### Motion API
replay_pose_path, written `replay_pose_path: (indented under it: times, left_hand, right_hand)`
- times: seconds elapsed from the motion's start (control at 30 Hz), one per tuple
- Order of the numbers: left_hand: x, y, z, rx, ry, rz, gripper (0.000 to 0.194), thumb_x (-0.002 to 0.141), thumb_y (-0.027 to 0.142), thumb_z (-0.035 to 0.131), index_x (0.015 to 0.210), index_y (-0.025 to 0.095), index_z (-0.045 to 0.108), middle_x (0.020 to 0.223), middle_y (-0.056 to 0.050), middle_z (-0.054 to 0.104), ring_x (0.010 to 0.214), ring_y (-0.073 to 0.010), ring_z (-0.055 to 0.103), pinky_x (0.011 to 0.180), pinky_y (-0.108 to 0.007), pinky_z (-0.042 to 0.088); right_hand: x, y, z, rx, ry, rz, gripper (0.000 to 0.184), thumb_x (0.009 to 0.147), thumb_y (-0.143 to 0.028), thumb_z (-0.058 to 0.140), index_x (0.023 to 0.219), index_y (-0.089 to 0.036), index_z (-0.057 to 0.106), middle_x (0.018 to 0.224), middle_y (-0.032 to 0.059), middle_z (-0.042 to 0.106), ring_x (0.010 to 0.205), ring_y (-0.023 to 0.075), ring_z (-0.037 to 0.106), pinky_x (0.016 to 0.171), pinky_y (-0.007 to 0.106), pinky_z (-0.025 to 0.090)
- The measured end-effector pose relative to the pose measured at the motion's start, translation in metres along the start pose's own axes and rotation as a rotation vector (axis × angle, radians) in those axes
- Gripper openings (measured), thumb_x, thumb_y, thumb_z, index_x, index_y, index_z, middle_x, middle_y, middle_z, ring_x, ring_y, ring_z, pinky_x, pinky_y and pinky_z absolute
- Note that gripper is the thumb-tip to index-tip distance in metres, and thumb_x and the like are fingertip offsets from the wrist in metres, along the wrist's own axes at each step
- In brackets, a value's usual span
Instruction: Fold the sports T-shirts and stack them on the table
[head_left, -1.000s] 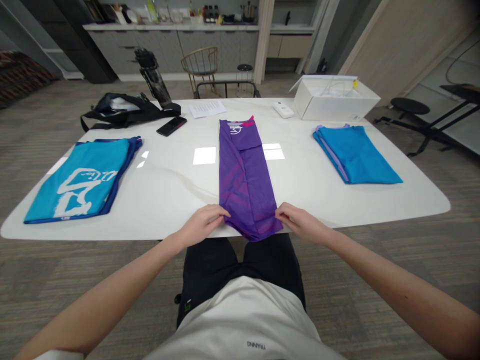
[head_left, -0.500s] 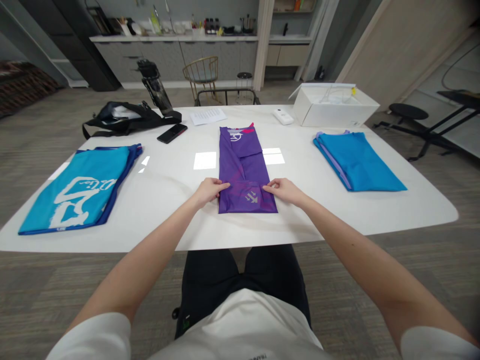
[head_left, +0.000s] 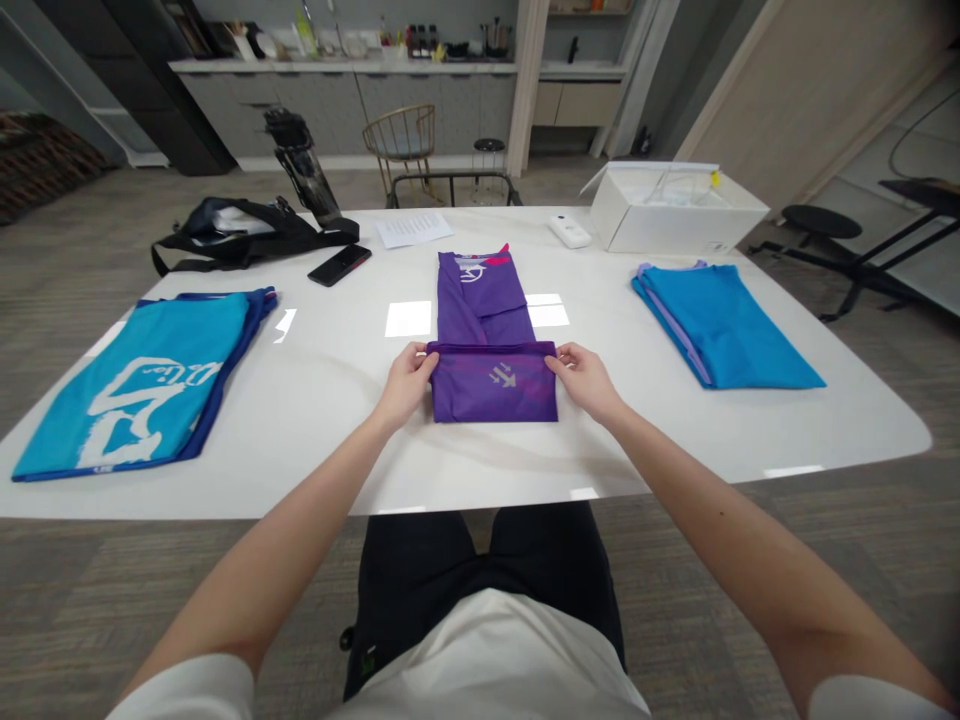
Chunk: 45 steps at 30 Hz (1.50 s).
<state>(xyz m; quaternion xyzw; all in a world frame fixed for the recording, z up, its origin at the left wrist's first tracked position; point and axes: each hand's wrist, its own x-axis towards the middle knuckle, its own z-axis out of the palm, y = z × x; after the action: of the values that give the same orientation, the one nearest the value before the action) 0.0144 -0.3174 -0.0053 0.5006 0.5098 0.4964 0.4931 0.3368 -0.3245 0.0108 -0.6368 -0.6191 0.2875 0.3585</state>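
Note:
A purple shirt (head_left: pixel 487 385) lies in a long strip on the white table (head_left: pixel 315 400), its near end folded up over itself with a grey arrow print showing. My left hand (head_left: pixel 406 382) pinches the left corner of the raised folded edge. The right corner of that edge is pinched between the thumb and fingers of my right hand (head_left: pixel 586 378). Beyond the fold, the shirt's far end shows a white logo and a pink bit at the collar. Both thumbs are on the near side of the cloth; some fingertips are hidden behind it.
A folded turquoise shirt (head_left: pixel 150 380) lies at the left, a folded blue shirt (head_left: pixel 739 330) at the right. Behind are a black bag (head_left: pixel 247 235), bottle (head_left: pixel 304 170), phone (head_left: pixel 340 266), paper sheet (head_left: pixel 412 229), small white device (head_left: pixel 570 232) and white box (head_left: pixel 675 215).
Both hands have moved away from me, carrying the shirt's near end off the table edge and folding it up over the strip. The arrow print has come into view.

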Motion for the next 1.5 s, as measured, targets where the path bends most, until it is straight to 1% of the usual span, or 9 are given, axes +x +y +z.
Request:
replay_pose_path:
  times: [0.13,0.27,0.57,0.83,0.93,1.13,1.3,1.4,1.5]
  left_hand:
    - [0.018,-0.01,-0.003,0.176,0.013,-0.159,0.033,0.07,0.043,0.081,0.088,0.019,0.068,0.069,-0.001,0.069,0.062,-0.0173,0.062,0.064,-0.03,0.048]
    - [0.028,-0.008,-0.004,0.272,-0.036,-0.121,0.025,0.065,0.037,0.084,0.077,0.019,0.072,0.068,-0.002,0.07,0.07,-0.0212,0.065,0.068,-0.032,0.05]
    - [0.035,0.002,0.011,0.126,0.016,0.093,0.028,0.08,0.044,0.072,0.096,0.02,0.071,0.087,-0.002,0.073,0.083,-0.0182,0.066,0.078,-0.03,0.052]
    - [0.07,-0.007,0.017,0.116,-0.039,-0.173,0.034,0.064,0.042,0.084,0.085,0.017,0.074,0.085,-0.007,0.077,0.08,-0.0227,0.07,0.075,-0.034,0.054]
    - [0.075,0.005,0.019,0.089,-0.096,-0.242,0.035,0.061,0.04,0.087,0.083,0.016,0.075,0.083,-0.006,0.077,0.078,-0.023,0.069,0.075,-0.035,0.054]
    - [0.087,0.052,0.023,-0.104,-0.263,-0.212,0.032,0.071,0.04,0.084,0.077,0.02,0.061,0.07,0.002,0.066,0.065,-0.0154,0.064,0.061,-0.027,0.049]
    - [0.156,0.079,0.028,-0.293,-0.244,-0.141,0.025,0.078,0.031,0.075,0.096,0.016,0.066,0.086,-0.003,0.071,0.081,-0.0208,0.071,0.077,-0.035,0.059]
    - [0.224,0.085,0.03,-0.268,-0.224,-0.091,0.028,0.089,0.03,0.065,0.107,0.01,0.068,0.096,-0.008,0.072,0.096,-0.0284,0.073,0.087,-0.044,0.06]
    - [0.284,0.071,0.031,-0.22,-0.176,-0.082,0.027,0.091,0.031,0.067,0.106,0.008,0.067,0.096,-0.01,0.073,0.097,-0.0285,0.073,0.089,-0.046,0.059]
  right_hand:
    - [0.017,0.006,0.008,-0.236,-0.129,0.095,0.024,0.083,-0.045,0.07,0.077,-0.021,0.07,0.07,0.004,0.069,0.069,0.0205,0.063,0.066,0.03,0.044]
    - [0.025,0.006,0.011,-0.297,-0.168,0.087,0.027,0.08,-0.049,0.075,0.077,-0.022,0.072,0.07,0.0039,0.069,0.071,0.0214,0.064,0.067,0.031,0.044]
    - [0.025,0.002,0.011,0.068,0.054,-0.064,0.03,0.088,-0.051,0.06,0.094,-0.022,0.064,0.079,0.0005,0.067,0.064,0.0163,0.055,0.063,0.029,0.044]
    - [0.059,0.01,0.016,-0.177,-0.141,0.112,0.021,0.082,-0.042,0.071,0.083,-0.021,0.071,0.069,0.0019,0.07,0.069,0.0203,0.065,0.065,0.03,0.045]
    - [0.067,0.008,0.015,-0.182,-0.184,0.084,0.024,0.081,-0.046,0.073,0.08,-0.022,0.071,0.066,0.0011,0.068,0.067,0.0206,0.064,0.064,0.031,0.045]
    - [0.081,-0.016,0.009,0.264,-0.167,-0.046,0.033,0.084,-0.056,0.069,0.093,-0.024,0.065,0.084,0.0027,0.07,0.077,0.0209,0.065,0.071,0.033,0.052]
    - [0.136,-0.046,0.004,0.39,-0.095,-0.118,0.039,0.084,-0.06,0.069,0.096,-0.025,0.06,0.091,0.0033,0.07,0.086,0.0214,0.066,0.074,0.034,0.055]
    - [0.198,-0.052,0.011,0.374,-0.009,-0.172,0.038,0.088,-0.059,0.066,0.102,-0.025,0.06,0.091,0.0025,0.07,0.083,0.0205,0.066,0.071,0.034,0.056]
    - [0.265,-0.041,0.031,0.286,0.112,-0.205,0.034,0.095,-0.052,0.058,0.112,-0.022,0.061,0.089,0.003,0.069,0.084,0.0212,0.067,0.074,0.036,0.056]
